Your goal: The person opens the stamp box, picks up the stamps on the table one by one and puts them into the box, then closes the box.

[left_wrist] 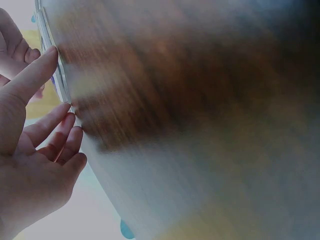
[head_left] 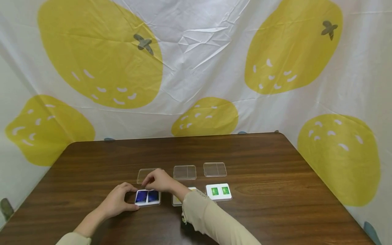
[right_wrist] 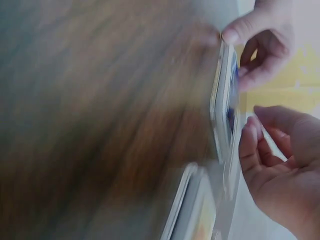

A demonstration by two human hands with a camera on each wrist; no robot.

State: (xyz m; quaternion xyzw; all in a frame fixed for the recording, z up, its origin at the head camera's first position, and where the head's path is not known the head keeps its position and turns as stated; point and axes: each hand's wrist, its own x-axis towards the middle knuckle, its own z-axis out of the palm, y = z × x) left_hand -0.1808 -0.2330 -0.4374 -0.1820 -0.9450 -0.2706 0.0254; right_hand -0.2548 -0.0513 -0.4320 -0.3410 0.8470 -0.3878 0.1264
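A flat clear case [head_left: 159, 203] with a white insert lies on the table, bearing two dark blue squares [head_left: 141, 196] side by side. My left hand [head_left: 117, 200] grips its left end, thumb at the near corner and fingers at the far one. In the left wrist view, the thumb and a finger touch the case's thin edge. Over the case's far edge, my right hand [head_left: 161, 180] has its thumb and finger drawn together, fingertips right at the top of the blue squares; I cannot tell whether they pinch anything.
Right of it lies a case [head_left: 177, 201] with yellow, partly hidden by the right forearm, then one [head_left: 219, 196] with two green squares. Behind stand three clear lids [head_left: 184, 173] in a row. A lemon-print curtain [head_left: 202, 68] hangs behind the brown table [head_left: 275, 204].
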